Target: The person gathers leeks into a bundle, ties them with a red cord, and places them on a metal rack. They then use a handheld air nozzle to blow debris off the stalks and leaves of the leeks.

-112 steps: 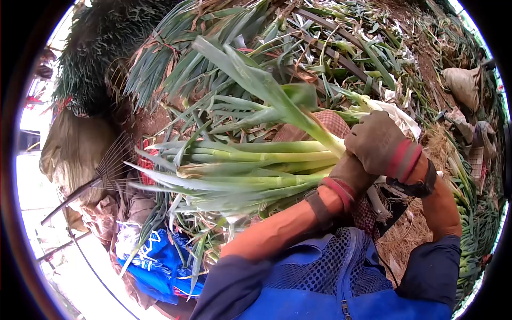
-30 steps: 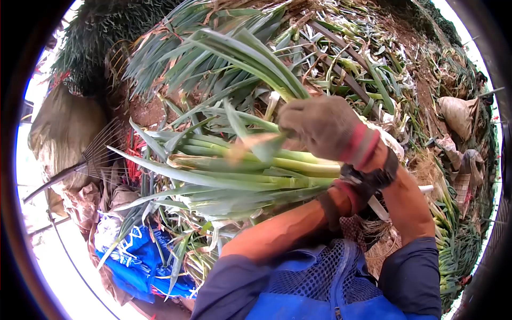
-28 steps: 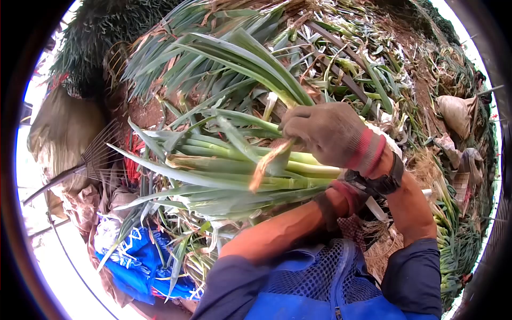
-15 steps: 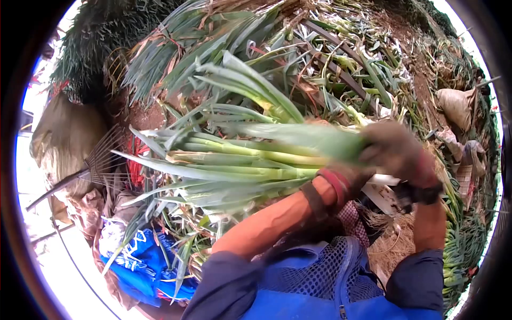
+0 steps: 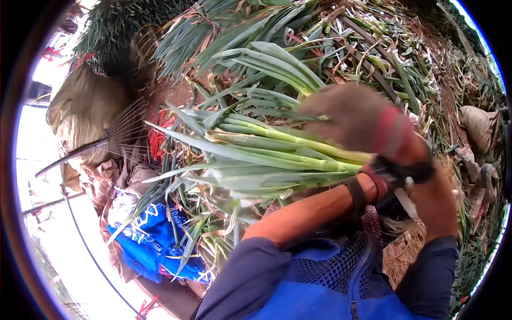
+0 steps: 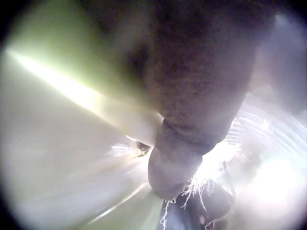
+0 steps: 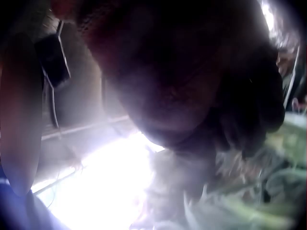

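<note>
A thick bundle of large green onions (image 5: 288, 154) lies across the person's front, leaves fanned to the left. At its root end the gloved left hand (image 6: 192, 91) grips the stalks, its thumb curled over them; pale roots (image 6: 199, 187) hang beside the thumb. In the head view this hand is mostly hidden behind the right wrist. The gloved right hand (image 5: 346, 117), blurred by motion, is over the upper side of the bundle, its fingers right at some loose green leaves (image 5: 277, 66). I cannot tell whether it holds anything.
Stripped leaves and trimmings (image 5: 384, 58) heap up at the back, with dark bars across them. On the left are a wire rake (image 5: 125, 130), a tan sack (image 5: 88, 112) and a blue bag (image 5: 154, 240). More green onions (image 5: 472, 266) lie at the right.
The right hand pulled leaves to the upper left, came back to the root end with a leaf, and is now up and left again. The left hand keeps holding the bundle; the head view has shifted.
</note>
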Demonstrator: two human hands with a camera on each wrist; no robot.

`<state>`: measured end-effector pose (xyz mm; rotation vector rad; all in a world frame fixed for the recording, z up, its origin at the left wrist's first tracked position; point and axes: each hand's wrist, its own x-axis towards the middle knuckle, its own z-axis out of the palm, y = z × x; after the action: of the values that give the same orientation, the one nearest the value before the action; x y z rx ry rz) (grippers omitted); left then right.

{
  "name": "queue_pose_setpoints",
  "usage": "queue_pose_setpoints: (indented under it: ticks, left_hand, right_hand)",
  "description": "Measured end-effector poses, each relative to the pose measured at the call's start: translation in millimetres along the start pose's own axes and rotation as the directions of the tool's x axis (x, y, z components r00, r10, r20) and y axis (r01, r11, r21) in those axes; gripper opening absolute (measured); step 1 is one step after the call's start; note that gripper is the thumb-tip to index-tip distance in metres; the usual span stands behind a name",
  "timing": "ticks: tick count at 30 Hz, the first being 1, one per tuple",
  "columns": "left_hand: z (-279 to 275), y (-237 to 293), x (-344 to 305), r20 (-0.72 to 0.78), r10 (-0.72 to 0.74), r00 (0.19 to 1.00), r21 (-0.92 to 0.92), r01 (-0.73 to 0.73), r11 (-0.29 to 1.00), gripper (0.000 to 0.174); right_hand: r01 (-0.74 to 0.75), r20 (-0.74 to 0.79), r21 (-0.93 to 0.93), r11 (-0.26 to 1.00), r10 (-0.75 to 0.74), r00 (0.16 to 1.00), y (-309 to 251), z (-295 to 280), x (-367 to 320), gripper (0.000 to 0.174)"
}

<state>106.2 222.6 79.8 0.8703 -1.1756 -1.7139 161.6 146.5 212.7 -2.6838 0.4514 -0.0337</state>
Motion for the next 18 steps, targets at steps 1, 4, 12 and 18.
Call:
queue_pose_setpoints:
  ticks: [1,4,12,18]
  left_hand:
    - [8.5,-10.5,-0.6,-0.01,0.055,0.998,0.01,-0.055,0.998,0.021]
    - [25.8,-30.9,1.6,-0.018,0.196,0.98,0.386,-0.174,0.906,0.022]
    - [41.0,-40.5,-1.0,-0.146,0.275,0.95,0.423,-0.191,0.886,0.025]
    - [45.1,-42.3,-6.0,-0.138,0.277,0.951,0.449,-0.189,0.873,0.028]
  right_hand:
    - [-0.096,0.166,-0.023,0.995,0.099,0.981,-16.8,12.8,23.9,0.033]
    - [-0.079,0.16,-0.06,0.995,0.088,0.983,-33.4,57.9,73.2,0.026]
    - [-0.027,0.29,-0.095,0.995,0.054,0.956,-47.5,98.7,80.1,0.026]
    - [-0.025,0.21,0.004,1.0,0.024,0.977,-42.7,102.1,68.2,0.021]
